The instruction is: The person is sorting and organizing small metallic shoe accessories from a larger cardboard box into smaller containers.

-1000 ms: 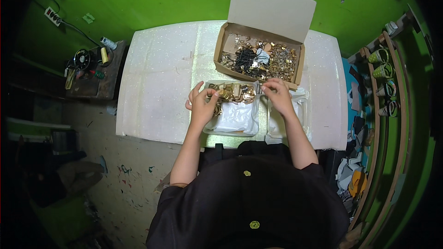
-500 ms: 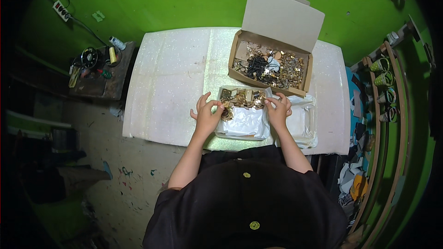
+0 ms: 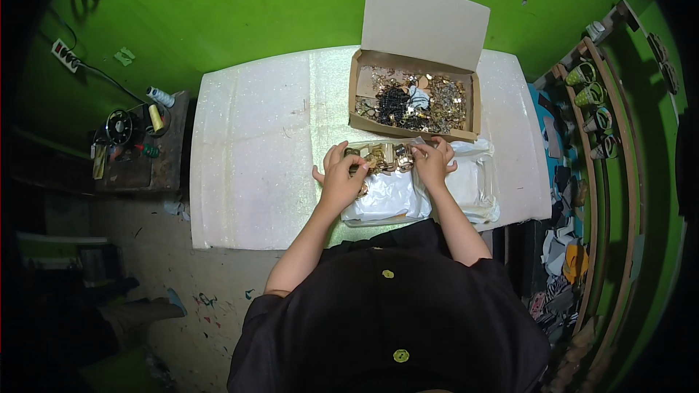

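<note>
A shallow tray lined with white plastic (image 3: 386,200) lies in front of me on the table. Along its far side runs a row of gold-coloured metal pieces (image 3: 389,156), which look like buckles or ornaments. At the tray's left end my left hand (image 3: 341,180) pinches a small gold-coloured piece between thumb and forefinger, its other fingers raised. My right hand (image 3: 434,164) is over the far right corner, thumb and forefinger pressed together. A whitish or clear bit shows by those fingertips, too small to name. Beyond the tray stands an open cardboard box (image 3: 354,87) of mixed beads and metal bits.
A second white-lined tray (image 3: 477,178) stands to the right. The table wears a shiny white cover (image 3: 251,138). Thread spools (image 3: 155,118) sit on a dark side table (image 3: 142,173) at left. A wooden rack (image 3: 611,105) with footwear leans at right.
The view has shifted slightly. My left hand has moved inward over the gold-coloured pieces. My right hand has moved toward the far rim of the tray, near the box.
</note>
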The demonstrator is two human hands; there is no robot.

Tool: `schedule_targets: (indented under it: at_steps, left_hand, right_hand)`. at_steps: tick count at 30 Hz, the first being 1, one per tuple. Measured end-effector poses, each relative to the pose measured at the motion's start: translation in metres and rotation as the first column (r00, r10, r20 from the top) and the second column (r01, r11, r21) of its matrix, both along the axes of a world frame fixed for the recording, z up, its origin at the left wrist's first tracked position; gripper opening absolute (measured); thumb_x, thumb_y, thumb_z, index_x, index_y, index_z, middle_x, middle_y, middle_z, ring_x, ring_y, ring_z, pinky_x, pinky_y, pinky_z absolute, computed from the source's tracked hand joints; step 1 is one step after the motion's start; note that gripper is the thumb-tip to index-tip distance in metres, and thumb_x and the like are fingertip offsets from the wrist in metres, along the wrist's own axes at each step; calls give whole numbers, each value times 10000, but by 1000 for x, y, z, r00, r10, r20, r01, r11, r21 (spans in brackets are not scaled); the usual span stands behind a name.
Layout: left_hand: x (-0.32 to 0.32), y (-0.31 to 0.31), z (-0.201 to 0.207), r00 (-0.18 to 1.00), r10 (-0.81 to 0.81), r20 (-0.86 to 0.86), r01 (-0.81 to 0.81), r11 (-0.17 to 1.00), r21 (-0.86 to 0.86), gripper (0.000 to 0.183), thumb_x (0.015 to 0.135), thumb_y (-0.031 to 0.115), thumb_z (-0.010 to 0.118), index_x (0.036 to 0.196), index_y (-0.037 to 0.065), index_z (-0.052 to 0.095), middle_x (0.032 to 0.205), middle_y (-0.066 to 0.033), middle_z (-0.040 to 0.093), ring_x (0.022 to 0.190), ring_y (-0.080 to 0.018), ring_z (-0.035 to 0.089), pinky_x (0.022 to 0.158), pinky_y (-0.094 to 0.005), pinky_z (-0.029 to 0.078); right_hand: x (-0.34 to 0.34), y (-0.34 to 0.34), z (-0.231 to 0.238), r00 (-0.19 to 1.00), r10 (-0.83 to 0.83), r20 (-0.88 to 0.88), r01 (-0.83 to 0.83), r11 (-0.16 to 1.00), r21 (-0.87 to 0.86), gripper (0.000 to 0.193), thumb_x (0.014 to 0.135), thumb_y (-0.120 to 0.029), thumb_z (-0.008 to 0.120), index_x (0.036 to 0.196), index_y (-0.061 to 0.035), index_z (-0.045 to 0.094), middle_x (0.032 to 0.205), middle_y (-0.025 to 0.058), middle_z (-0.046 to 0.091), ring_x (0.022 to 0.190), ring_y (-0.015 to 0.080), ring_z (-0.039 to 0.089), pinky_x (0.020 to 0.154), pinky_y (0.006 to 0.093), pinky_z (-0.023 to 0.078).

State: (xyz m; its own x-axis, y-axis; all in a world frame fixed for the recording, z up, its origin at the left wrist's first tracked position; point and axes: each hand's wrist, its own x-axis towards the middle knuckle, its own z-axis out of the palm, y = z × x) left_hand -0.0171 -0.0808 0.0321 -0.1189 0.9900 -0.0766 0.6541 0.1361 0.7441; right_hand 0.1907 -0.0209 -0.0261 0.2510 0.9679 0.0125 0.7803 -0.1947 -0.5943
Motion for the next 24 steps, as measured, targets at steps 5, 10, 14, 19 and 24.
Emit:
schedule_targets:
  at_steps: [5,10,14,19,24]
  left_hand:
    - [5,6,-6,999,-46,26,47,999,-26,170,807,306,630,873,153,662,1387,-109,388,1325,-292,243,982,-622,13]
    - [1,10,-7,999,-25,29,26,999,-31,171,811,307,627,874,153,662,1391,-114,382,1327,-294,232,987,-616,5]
    - [-6,12,-9,1000,0,20,0,1000,8,152,801,293,631,855,152,653,1380,-144,387,1323,-308,236,971,-635,31]
    - [-8,9,-4,1000,14,20,-15,1000,13,169,812,319,630,868,163,664,1385,-106,386,1320,-293,246,991,-611,-3]
    - [-8,4,-5,1000,11,8,-11,1000,28,173,810,321,631,866,160,662,1382,-108,387,1319,-293,247,990,-608,2]
  right_hand:
    - [-3,-1,4,1000,4,19,-2,998,-69,99,751,-241,695,829,-188,724,1257,42,446,1261,278,267,937,649,115]
    - [-5,0,2,1000,9,30,-8,998,-60,96,751,-240,694,821,-182,724,1277,54,432,1266,286,261,939,668,109]
    - [-10,-2,4,993,15,121,-12,1000,-20,115,765,-267,676,850,-200,717,1270,73,434,1265,306,265,934,677,118]
    - [-14,-4,1,978,17,209,-34,996,80,134,774,-297,659,869,-205,677,1247,99,445,1245,326,293,926,687,128]
    - [-14,-5,5,985,12,171,-31,994,108,134,771,-307,664,847,-199,642,1202,93,467,1226,310,317,923,667,131]
